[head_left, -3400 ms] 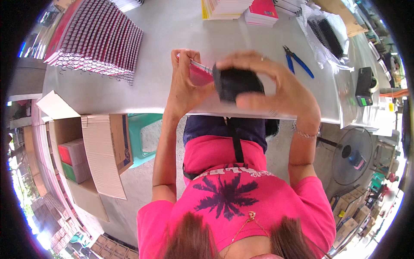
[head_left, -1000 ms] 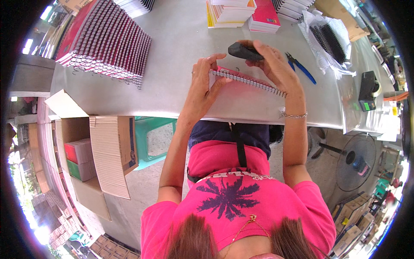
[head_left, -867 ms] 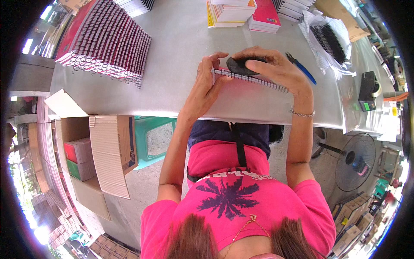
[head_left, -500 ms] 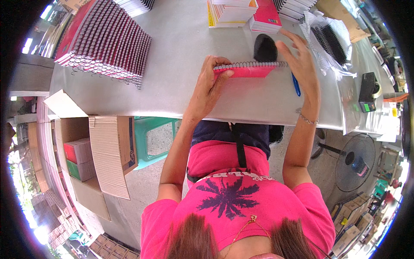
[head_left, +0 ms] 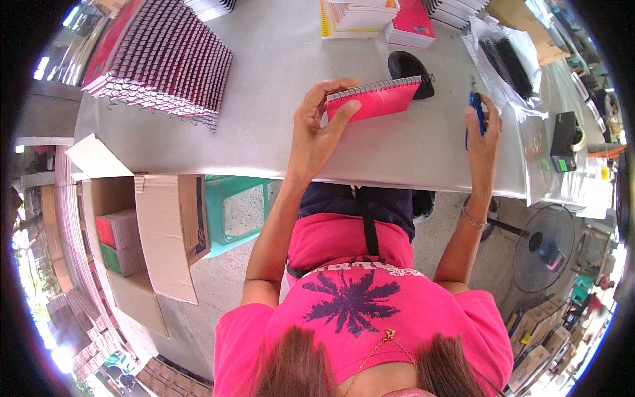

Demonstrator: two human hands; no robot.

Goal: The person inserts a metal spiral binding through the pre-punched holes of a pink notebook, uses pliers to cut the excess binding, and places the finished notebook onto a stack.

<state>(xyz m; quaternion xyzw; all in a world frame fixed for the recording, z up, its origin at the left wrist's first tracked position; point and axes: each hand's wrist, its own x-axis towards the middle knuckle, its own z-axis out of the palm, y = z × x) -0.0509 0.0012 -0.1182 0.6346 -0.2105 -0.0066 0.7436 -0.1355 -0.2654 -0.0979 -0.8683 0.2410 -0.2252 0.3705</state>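
Observation:
My left hand grips a small pink-red spiral notebook by its left end, thumb on the cover and fingers behind. The notebook is tilted above the table, its wire coil along the upper edge and one coil end sticking out at the right. In my right hand is a pair of blue-handled pliers, held upright with the small metal tip pointing away from me. Behind the notebook's right end lies a black curved object, partly hidden; its kind I cannot tell.
A tall stack of red spiral notebooks stands on the grey table at left. Smaller notebooks sit at the back. Black coils lie on plastic wrap at right, near a tape dispenser. An open carton and a fan flank me.
My right hand has left the coil's right end, moved right and toward me, and picked the blue pliers up off the table. The notebook's right end has tilted upward.

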